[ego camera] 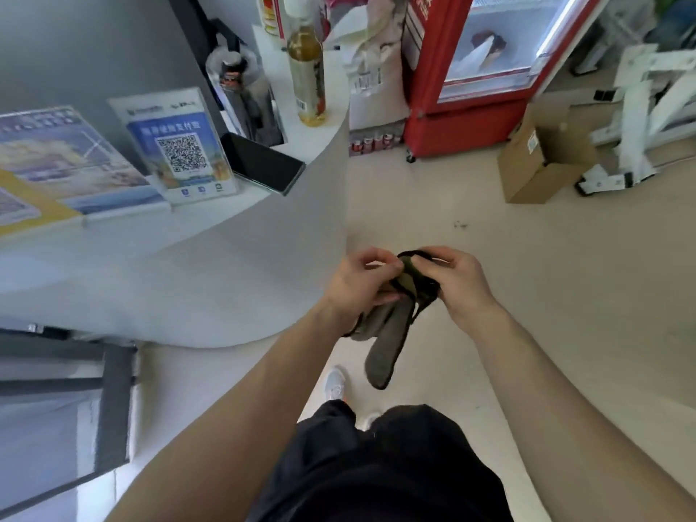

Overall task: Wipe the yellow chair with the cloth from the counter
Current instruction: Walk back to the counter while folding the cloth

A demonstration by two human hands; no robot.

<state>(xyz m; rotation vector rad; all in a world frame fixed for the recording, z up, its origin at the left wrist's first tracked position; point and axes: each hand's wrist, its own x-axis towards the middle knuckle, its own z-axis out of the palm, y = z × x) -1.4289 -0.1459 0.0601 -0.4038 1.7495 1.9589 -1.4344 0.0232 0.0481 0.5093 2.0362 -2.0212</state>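
Pinching the olive-grey cloth [391,325] between them, the left hand [357,286] and right hand [457,284] are both grasping its bunched top; its long axis is hanging down toward the person. No yellow chair is showing.

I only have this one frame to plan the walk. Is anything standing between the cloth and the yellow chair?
That cannot be judged: no yellow chair is in view. The cloth is held by the left hand and right hand over bare floor. A cardboard box and red cooler stand farther ahead.
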